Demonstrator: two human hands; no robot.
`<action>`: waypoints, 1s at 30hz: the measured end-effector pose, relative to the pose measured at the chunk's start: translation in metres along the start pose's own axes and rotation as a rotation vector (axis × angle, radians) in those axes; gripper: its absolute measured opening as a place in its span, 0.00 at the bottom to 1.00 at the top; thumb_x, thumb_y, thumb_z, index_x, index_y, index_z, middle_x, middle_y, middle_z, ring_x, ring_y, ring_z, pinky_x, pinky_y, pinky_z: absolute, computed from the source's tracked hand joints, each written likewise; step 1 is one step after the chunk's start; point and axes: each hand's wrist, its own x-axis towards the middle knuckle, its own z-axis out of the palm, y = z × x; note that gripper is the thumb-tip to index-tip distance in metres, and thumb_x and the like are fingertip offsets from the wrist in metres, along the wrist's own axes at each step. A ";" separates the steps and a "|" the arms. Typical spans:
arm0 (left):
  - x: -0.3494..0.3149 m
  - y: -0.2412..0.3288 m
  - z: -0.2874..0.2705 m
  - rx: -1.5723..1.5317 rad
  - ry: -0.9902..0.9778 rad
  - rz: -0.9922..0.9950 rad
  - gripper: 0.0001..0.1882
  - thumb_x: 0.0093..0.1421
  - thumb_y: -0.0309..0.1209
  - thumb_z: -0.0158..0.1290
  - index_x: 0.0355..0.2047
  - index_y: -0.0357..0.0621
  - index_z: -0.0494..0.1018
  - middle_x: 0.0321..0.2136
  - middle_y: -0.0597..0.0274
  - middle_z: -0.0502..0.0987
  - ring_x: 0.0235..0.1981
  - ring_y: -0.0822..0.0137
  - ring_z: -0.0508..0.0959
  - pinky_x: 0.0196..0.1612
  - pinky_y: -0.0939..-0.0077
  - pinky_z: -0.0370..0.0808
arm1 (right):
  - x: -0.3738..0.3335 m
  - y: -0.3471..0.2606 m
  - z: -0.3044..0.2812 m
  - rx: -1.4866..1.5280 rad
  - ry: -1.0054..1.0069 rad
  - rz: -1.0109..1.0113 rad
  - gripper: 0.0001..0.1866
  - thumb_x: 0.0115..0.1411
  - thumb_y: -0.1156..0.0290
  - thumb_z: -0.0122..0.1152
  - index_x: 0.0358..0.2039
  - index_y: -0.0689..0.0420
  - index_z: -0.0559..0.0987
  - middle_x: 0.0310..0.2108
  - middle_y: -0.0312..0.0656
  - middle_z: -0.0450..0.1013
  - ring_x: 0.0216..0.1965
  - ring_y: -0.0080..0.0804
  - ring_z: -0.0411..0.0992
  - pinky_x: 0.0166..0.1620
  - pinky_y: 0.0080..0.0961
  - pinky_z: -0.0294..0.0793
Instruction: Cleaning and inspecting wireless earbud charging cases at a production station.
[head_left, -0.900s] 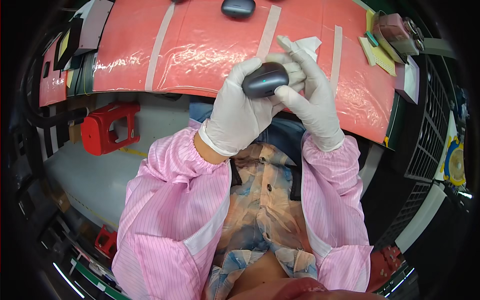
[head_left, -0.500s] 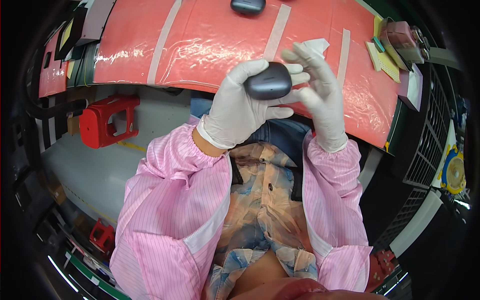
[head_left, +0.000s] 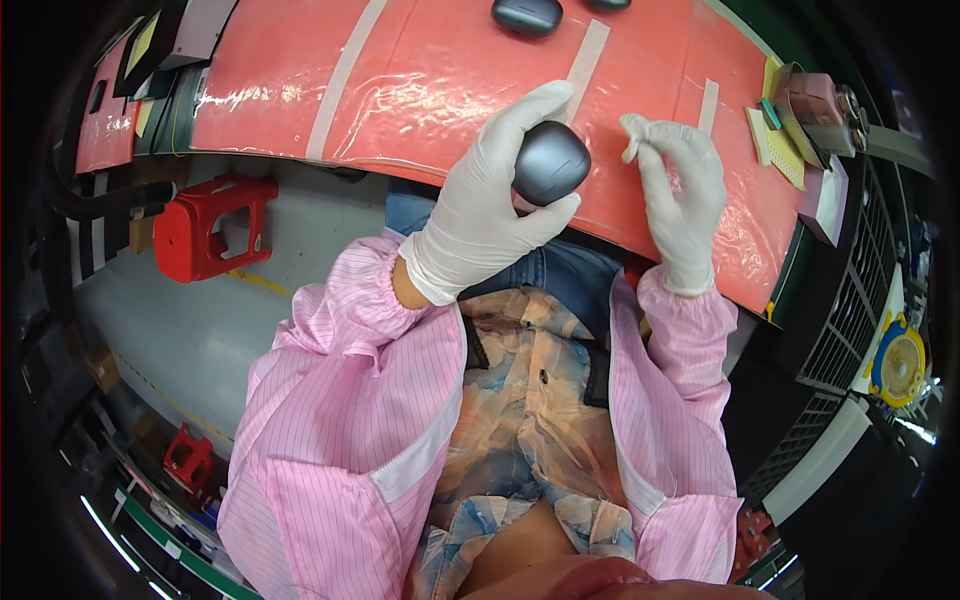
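Where both gloved hands closed around the small dark grey, rounded plastic case [head_left: 551,163] a moment ago, they have now come apart: the white-gloved left hand [head_left: 490,215] alone grips it, thumb under and fingers wrapped over its top, while the white-gloved right hand [head_left: 680,200] has moved off toward three o'clock and pinches a small white wipe or cloth scrap [head_left: 634,138] between thumb and fingertips. That split suggests, as a judgement, that the wiping or rubbing of the case has paused or finished and the left hand is now free to turn or set it down.

The case hangs above the near edge of the glossy red bench mat [head_left: 420,80], near the middle of the view, clear of the surface. Its rounded, smooth face is turned up toward the camera. It looks nearly as wide as long, so its long axis is hard to tell; at best it runs from about eight o'clock to two o'clock, along the gripping fingers.

At twelve o'clock from the held case, a second dark rounded case [head_left: 527,15] lies on the mat, well apart. Pale tape strips [head_left: 585,60] cross the mat. At nine o'clock, below the bench, a red plastic stool [head_left: 210,228] stands on the grey floor. At three o'clock, yellow note pads [head_left: 780,150] sit by the mat's edge.
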 end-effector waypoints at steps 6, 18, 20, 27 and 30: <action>0.003 -0.001 -0.002 -0.092 -0.041 0.072 0.42 0.48 0.17 0.57 0.64 0.39 0.53 0.59 0.49 0.64 0.61 0.62 0.66 0.59 0.73 0.66 | 0.000 -0.040 0.011 -0.051 0.027 -0.234 0.19 0.45 0.86 0.63 0.39 0.54 0.81 0.30 0.42 0.72 0.33 0.36 0.71 0.38 0.31 0.71; 0.018 0.009 -0.006 -1.089 -0.292 -0.372 0.54 0.46 0.23 0.62 0.69 0.41 0.39 0.64 0.50 0.56 0.60 0.69 0.64 0.62 0.76 0.61 | 0.002 -0.029 0.002 0.010 0.090 -0.210 0.18 0.48 0.83 0.59 0.40 0.54 0.81 0.31 0.39 0.73 0.33 0.37 0.72 0.38 0.30 0.71; 0.018 0.001 -0.005 -1.066 -0.339 -0.348 0.55 0.46 0.23 0.62 0.69 0.41 0.40 0.64 0.51 0.56 0.60 0.69 0.65 0.61 0.76 0.62 | 0.007 -0.016 0.002 -0.013 0.172 -0.223 0.18 0.48 0.83 0.59 0.41 0.54 0.81 0.31 0.39 0.73 0.33 0.37 0.72 0.38 0.30 0.71; 0.048 0.010 0.003 -0.778 -0.315 -0.379 0.46 0.52 0.24 0.57 0.67 0.41 0.45 0.62 0.50 0.58 0.57 0.69 0.67 0.58 0.75 0.65 | 0.015 -0.006 -0.037 0.116 -0.008 -0.151 0.31 0.45 0.79 0.61 0.54 0.58 0.72 0.51 0.52 0.66 0.54 0.51 0.65 0.56 0.39 0.65; 0.060 0.019 0.011 -0.568 -0.523 -0.370 0.41 0.56 0.28 0.56 0.66 0.40 0.49 0.60 0.52 0.60 0.60 0.65 0.63 0.61 0.72 0.61 | 0.008 -0.017 -0.036 0.202 -0.151 -0.193 0.28 0.47 0.76 0.64 0.53 0.58 0.73 0.49 0.50 0.70 0.50 0.47 0.69 0.54 0.37 0.68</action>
